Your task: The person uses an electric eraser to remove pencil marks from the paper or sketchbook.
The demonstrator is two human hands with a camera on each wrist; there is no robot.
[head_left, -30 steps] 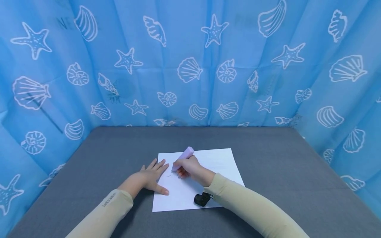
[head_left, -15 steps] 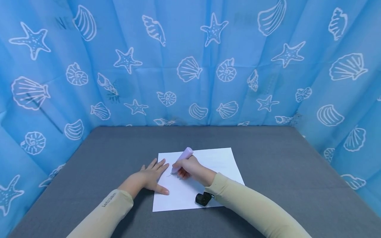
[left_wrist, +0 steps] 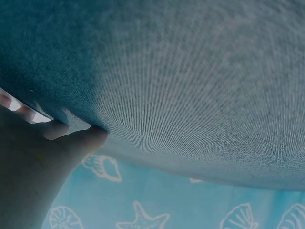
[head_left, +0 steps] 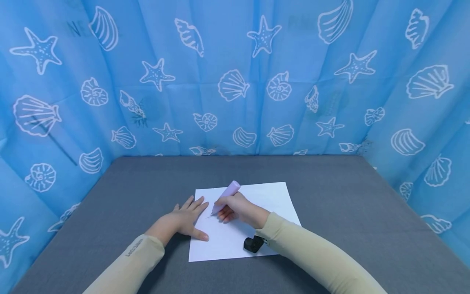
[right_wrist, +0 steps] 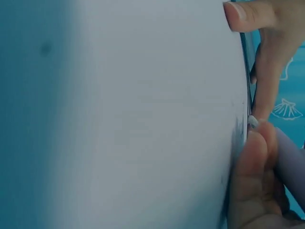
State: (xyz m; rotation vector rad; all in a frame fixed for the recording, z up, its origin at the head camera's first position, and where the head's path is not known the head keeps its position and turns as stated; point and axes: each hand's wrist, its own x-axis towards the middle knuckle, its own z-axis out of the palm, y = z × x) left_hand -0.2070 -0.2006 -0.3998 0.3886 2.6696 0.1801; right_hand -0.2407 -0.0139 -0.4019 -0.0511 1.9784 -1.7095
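Note:
A white sheet of paper [head_left: 269, 198] lies on the table in the head view, with small faint pen strokes [head_left: 208, 217] near its left side. My right hand [head_left: 244, 209] pinches a thick lavender pen [head_left: 232, 189], tilted, its tip at those strokes. In the right wrist view the pen [right_wrist: 290, 160] is partly hidden behind my right fingers [right_wrist: 250, 157]. Fingers spread, my left hand [head_left: 183, 220] rests across the paper's left edge, thumb on the sheet. Dark in the left wrist view, the same left hand [left_wrist: 43, 152] touches the table and paper.
Grey cloth covers the table [head_left: 330, 196] around the paper. A blue curtain [head_left: 205, 94] with white shells and starfish hangs behind and at both sides. A black wrist camera [head_left: 253, 244] sits under my right wrist, over the paper's lower part.
The pen tip has moved slightly down, and the short stroke on the paper looks different near it. My right hand has shifted slightly right. My left hand stays in place.

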